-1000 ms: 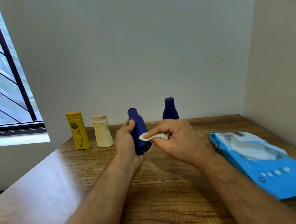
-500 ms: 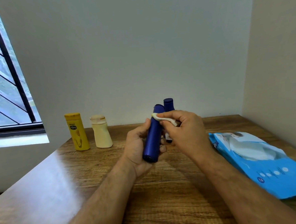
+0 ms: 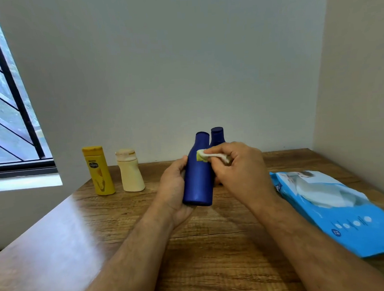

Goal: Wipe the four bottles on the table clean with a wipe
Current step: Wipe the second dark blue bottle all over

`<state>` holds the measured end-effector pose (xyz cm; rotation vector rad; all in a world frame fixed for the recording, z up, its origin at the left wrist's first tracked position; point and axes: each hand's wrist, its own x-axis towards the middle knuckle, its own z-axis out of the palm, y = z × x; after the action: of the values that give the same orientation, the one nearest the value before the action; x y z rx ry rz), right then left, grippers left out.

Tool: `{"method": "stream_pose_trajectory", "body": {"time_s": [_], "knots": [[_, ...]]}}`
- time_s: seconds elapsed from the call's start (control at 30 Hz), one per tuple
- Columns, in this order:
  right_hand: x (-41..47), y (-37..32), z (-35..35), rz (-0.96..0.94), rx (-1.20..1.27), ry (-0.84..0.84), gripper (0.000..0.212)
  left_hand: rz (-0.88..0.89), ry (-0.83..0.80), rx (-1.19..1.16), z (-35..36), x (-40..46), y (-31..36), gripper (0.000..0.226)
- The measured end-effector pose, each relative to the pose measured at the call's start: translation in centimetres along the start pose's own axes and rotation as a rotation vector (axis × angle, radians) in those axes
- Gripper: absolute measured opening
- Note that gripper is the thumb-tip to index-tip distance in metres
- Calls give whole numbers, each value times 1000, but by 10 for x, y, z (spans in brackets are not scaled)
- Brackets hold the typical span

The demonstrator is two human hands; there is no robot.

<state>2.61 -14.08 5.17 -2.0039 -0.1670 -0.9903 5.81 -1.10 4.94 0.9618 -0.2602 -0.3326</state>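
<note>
Above the table (image 3: 215, 245), I see the left hand (image 3: 174, 191) clasping the blue bottle (image 3: 198, 174) upright by its lower body; the right hand (image 3: 239, 167) pinches the white wipe (image 3: 206, 155) against its shoulder; a second blue bottle (image 3: 217, 136) stands behind; yellow bottle (image 3: 98, 171) and cream bottle (image 3: 130, 171) stand left; a wipes pack (image 3: 338, 208) lies right.

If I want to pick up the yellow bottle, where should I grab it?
Probably around the middle of the yellow bottle, coming from the front. It stands upright on the table, with open space in front; the cream bottle sits close on its right.
</note>
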Motion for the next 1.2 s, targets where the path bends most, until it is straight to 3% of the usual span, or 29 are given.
{"method": "stream_pose_trajectory", "body": {"time_s": [0.1, 0.23, 0.33, 0.43, 0.63, 0.83, 0.93, 1.03, 1.2], "knots": [[2, 2, -2, 1, -14, 0, 16, -3, 11, -15, 1, 2, -1, 40], [-5, -6, 0, -42, 0, -346, 20, 24, 67, -79, -7, 9, 3, 61], [-6, -7, 0, -80, -29, -417, 21, 51, 132, -139, -12, 15, 6, 57], [-6, -5, 0, -65, -51, -373, 21, 52, 104, -154, -11, 14, 5, 54], [1, -1, -2, -31, -109, -46, 19, 44, -33, -106, -8, 10, 0, 41], [-8, -12, 0, -41, -4, -326, 17, 230, 222, -223, -14, 17, 11, 33], [-6, -11, 0, -66, -44, -198, 18, 338, 292, -266, -16, 19, 14, 32], [-3, -7, -3, -68, -53, -29, 22, 339, 270, -218, -12, 17, 13, 23], [-2, -5, -1, -135, -106, -32, 25, 251, 216, -239, -13, 17, 10, 29]]}}
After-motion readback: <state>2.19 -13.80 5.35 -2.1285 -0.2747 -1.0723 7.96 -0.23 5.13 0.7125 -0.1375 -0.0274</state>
